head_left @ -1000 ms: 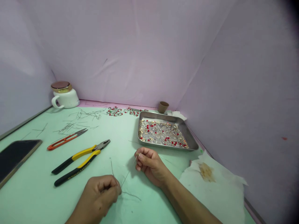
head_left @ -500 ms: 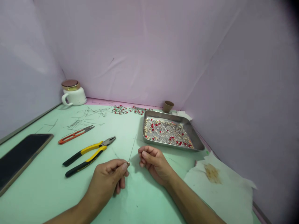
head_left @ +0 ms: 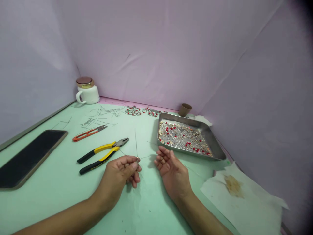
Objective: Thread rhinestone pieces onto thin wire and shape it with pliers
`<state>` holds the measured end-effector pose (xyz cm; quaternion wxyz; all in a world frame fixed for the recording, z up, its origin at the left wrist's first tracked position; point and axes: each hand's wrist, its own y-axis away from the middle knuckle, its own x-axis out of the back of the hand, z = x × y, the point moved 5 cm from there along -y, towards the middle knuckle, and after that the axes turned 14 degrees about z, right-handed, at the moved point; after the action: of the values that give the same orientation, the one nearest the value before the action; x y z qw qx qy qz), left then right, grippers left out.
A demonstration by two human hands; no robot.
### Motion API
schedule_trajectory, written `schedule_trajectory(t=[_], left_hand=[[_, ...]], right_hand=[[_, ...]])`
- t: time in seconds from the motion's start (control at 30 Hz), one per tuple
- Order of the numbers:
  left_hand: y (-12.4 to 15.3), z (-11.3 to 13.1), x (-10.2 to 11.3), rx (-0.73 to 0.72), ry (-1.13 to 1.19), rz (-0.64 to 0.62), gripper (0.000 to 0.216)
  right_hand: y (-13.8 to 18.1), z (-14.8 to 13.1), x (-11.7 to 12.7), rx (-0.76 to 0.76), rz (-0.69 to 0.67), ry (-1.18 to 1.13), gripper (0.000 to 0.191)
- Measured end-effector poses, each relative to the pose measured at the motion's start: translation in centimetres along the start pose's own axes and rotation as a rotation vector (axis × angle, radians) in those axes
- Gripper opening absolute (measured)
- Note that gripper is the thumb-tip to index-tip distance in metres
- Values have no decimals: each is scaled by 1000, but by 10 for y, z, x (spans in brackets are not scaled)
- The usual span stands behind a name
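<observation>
Wire [head_left: 136, 143] stands pinched in the left hand [head_left: 120, 173]; the right hand [head_left: 174, 174], apart, is loosely open. Far right, a metal tray [head_left: 214, 140] holds mixed beads [head_left: 182, 135].

Yellow lettering [head_left: 100, 164] runs along the lower handle [head_left: 91, 169] of the pliers [head_left: 114, 146]; too small to read surely, perhaps ending "TOOLS".

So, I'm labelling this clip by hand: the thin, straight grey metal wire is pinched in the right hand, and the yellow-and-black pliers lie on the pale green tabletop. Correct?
One slip: the thin, straight grey metal wire is pinched in the left hand, as the head view shows. The yellow-and-black pliers do lie on the pale green tabletop.
</observation>
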<state>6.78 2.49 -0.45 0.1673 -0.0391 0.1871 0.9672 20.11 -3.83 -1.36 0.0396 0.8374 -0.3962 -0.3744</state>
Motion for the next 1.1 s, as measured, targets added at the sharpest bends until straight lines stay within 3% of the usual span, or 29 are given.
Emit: schedule_trajectory(t=[0.2,0.43,0.53,0.77,0.9,1.0,1.1], left_hand=[[4,2,-6,15,24,-45,22],[7,0,-13,-14,-23,-78,26],[8,0,-12,-9,-81,-52,25],[7,18,-2,-148,-254,67,15],[5,21,0,-171,-270,67,15],[4,17,0,-143,-298,18,19],[9,23,4,-320,-372,51,28]], right_hand=[[18,18,-9,23,-153,353,34],[17,15,-12,202,-191,578,20],[17,14,-13,213,-192,569,16],[18,22,-11,-70,-166,390,25],[18,21,-12,-95,-181,339,35],[16,21,-11,-96,-168,317,32],[14,22,-10,-117,-127,299,28]])
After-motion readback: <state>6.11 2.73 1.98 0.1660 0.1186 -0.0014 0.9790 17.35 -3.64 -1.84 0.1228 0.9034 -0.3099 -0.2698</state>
